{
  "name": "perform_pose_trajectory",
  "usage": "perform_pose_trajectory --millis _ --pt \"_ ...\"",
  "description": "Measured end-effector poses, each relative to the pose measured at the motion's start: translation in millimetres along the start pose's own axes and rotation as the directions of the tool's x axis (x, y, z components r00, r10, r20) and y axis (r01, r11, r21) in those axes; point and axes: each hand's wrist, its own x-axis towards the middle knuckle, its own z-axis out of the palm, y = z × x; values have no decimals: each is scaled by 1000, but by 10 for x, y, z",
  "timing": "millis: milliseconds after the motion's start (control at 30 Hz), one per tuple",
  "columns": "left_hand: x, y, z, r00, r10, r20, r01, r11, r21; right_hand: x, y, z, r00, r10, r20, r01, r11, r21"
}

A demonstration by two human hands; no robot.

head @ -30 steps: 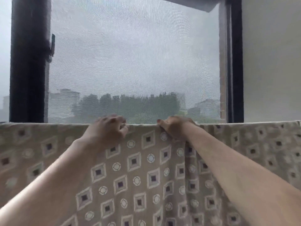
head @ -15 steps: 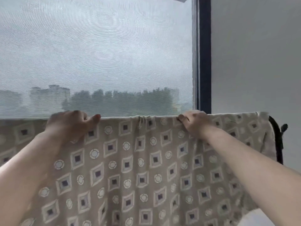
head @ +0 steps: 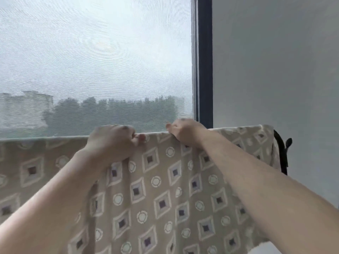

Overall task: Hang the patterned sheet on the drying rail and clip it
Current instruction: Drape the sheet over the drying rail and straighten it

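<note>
Beige patterned sheet (head: 161,189), printed with diamonds and circles, hangs draped over the drying rail (itself hidden under the fold) before a mesh-screened window (head: 91,61). Both hands grip its top edge: the left hand (head: 111,142) with fingers curled over the fold, the right hand (head: 185,132) near the dark window frame (head: 204,61). A black fitting (head: 282,153) shows past the sheet's right end, against a grey wall (head: 275,70).

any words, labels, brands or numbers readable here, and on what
None can be read. The beige sheet patterned with diamonds and circles bears only its print; the mesh window screen, dark window frame, plain grey wall and black object past the sheet's right end show no lettering.
</note>
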Motion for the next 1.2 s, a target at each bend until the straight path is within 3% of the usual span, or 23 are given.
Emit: perform_pose_trajectory --millis 133,233,300,500,567,633,733,867,967,1000,1100,1200 --pt "57 -34 95 998 6 -61 -6 1000 -4 -195 546 25 957 -101 -272 123 990 63" --pt "117 -126 117 998 -34 -51 36 999 25 -276 1072 -58 956 -59 -288 24 992 -125" --pt "114 -170 138 997 -74 -12 74 997 -6 -296 1443 -126 959 -2 -284 -45 986 -161" --pt "258 -120 168 949 -219 229 269 939 -215 -224 1715 -319 996 27 -82 -41 984 -171" --pt "341 217 185 946 -232 228 295 905 -305 -132 1756 -386 996 87 7 -86 988 -127" --pt "495 762 292 972 -180 151 220 922 -319 -72 1775 -385 990 124 65 -122 992 -35" --pt "648 1490 407 993 -107 50 114 982 -150 -8 1851 -333 994 10 105 -13 1000 28" --pt "749 1512 505 982 -184 36 186 982 -44 -131 2322 -410 999 -27 -46 34 986 165" --pt "845 1468 559 978 -197 73 198 980 -18 -302 2859 -385 971 50 -233 -73 993 -93" --pt "880 1455 585 975 -208 85 209 978 -9 -342 3024 -324 950 56 -308 -89 992 -95" --pt "956 1418 633 958 -259 121 263 965 -23 -436 3320 -76 880 195 -433 -115 972 203" --pt "1009 1414 663 936 -306 173 324 942 -87 -540 3375 169 834 192 -517 -96 974 206"
